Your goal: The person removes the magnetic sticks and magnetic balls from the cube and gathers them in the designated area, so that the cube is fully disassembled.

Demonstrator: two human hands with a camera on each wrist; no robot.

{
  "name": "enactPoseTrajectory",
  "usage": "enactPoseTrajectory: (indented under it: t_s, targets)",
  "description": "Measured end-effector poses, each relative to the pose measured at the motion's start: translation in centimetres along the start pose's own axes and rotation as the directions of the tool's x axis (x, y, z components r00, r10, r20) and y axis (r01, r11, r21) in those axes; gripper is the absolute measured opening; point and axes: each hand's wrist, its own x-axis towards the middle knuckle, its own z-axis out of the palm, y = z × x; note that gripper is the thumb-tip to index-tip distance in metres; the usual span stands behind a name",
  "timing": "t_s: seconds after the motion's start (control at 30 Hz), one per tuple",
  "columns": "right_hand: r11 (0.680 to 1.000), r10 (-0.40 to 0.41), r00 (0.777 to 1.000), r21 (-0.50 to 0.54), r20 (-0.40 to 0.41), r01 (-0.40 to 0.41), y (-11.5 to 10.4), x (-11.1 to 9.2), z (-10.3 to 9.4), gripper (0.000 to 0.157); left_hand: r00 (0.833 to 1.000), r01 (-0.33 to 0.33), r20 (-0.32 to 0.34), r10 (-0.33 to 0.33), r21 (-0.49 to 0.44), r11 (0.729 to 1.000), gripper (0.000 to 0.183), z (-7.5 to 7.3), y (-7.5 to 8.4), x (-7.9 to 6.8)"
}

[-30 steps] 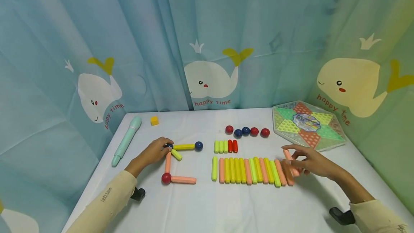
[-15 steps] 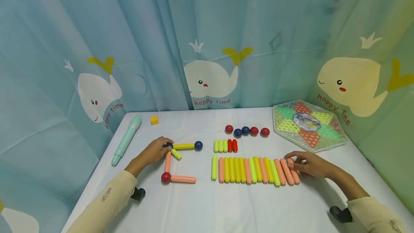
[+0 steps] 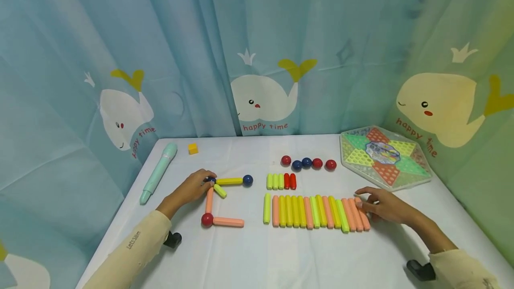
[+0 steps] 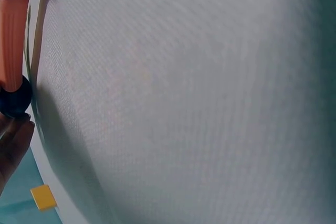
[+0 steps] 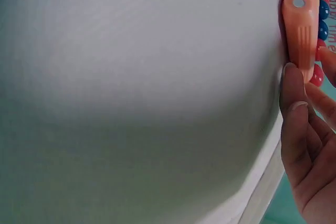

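My left hand (image 3: 194,186) pinches a dark blue ball (image 4: 16,98) at the corner of a small figure of sticks and balls. From that ball run a yellow stick (image 3: 230,181) to another blue ball (image 3: 247,180), a short lime stick (image 3: 220,191), and an orange stick (image 3: 209,200) down to a red ball (image 3: 207,220). Another orange stick (image 3: 228,222) points right from the red ball. My right hand (image 3: 385,205) touches the last orange stick (image 3: 362,214) of a long row with its fingertips; in the right wrist view that stick (image 5: 300,35) shows a round metal spot at its end.
Yellow, lime and orange sticks (image 3: 295,211) lie side by side in the row. Behind are short lime and red sticks (image 3: 281,181) and several balls (image 3: 307,163). A game board (image 3: 385,157) lies back right, a mint tube (image 3: 158,173) left, a yellow cube (image 3: 193,148) behind.
My right hand has laid its orange stick down at the row's right end, and the last orange sticks now lie closer together. My left hand has stayed at the blue ball.
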Motion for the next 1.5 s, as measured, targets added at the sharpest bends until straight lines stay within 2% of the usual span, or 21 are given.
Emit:
enactPoseTrajectory:
  t_s: [0.1,0.2,0.33,0.43,0.6,0.77,0.93,1.03,1.23,1.37,1.5]
  targets:
    - [1.0,0.018,0.999,-0.006,-0.045,-0.018,-0.3,-0.3,-0.2,0.047,1.0,0.008,0.003,-0.008,0.004,1.0,0.029,0.0,0.0,0.1]
    - [0.998,0.015,0.991,-0.057,-0.134,-0.022,-1.2,-0.3,-0.3,0.046,1.0,0.012,0.004,-0.012,0.011,1.0,0.029,0.0,0.1,0.2]
    - [0.994,0.003,0.967,-0.107,-0.254,-0.031,-3.8,0.4,-0.1,0.044,1.0,0.015,0.012,-0.015,0.015,1.0,0.029,0.1,0.2,0.3]
    - [0.994,-0.029,0.964,-0.106,-0.265,0.001,-6.6,1.5,0.7,0.042,1.0,0.019,0.017,-0.019,0.017,1.0,0.029,0.2,0.3,0.3]
    - [0.986,-0.146,0.975,-0.1,-0.165,0.13,-11.3,4.7,3.8,0.035,1.0,0.022,0.016,-0.023,0.02,1.0,0.029,0.1,0.4,0.1]
    - [0.953,-0.28,0.96,-0.126,-0.021,0.275,-16.1,8.5,8.8,0.032,1.0,-0.002,0.008,0.002,0.024,1.0,0.029,0.0,0.2,0.0]
    - [0.937,-0.297,0.945,-0.147,0.135,0.316,-19.9,11.5,13.6,0.037,1.0,-0.021,0.009,0.02,0.029,0.999,0.028,0.0,0.1,0.3]
    - [0.936,-0.289,0.941,-0.156,0.177,0.316,-21.1,13.0,15.6,0.035,1.0,-0.019,0.017,0.018,0.027,0.999,0.029,0.2,0.2,0.6]
    - [0.929,-0.296,0.936,-0.171,0.193,0.329,-22.0,15.2,17.9,0.034,1.0,0.014,0.016,-0.015,0.04,0.999,0.029,0.2,0.5,0.7]
    - [0.9,-0.332,0.913,-0.212,0.236,0.382,-22.9,16.2,19.5,0.039,1.0,0.019,0.009,-0.019,0.042,0.999,0.028,0.0,0.4,0.4]
    - [0.856,-0.354,0.895,-0.291,0.27,0.427,-24.0,16.5,20.6,0.043,1.0,0.011,0.007,-0.012,0.044,0.999,0.028,-0.1,0.3,0.3]
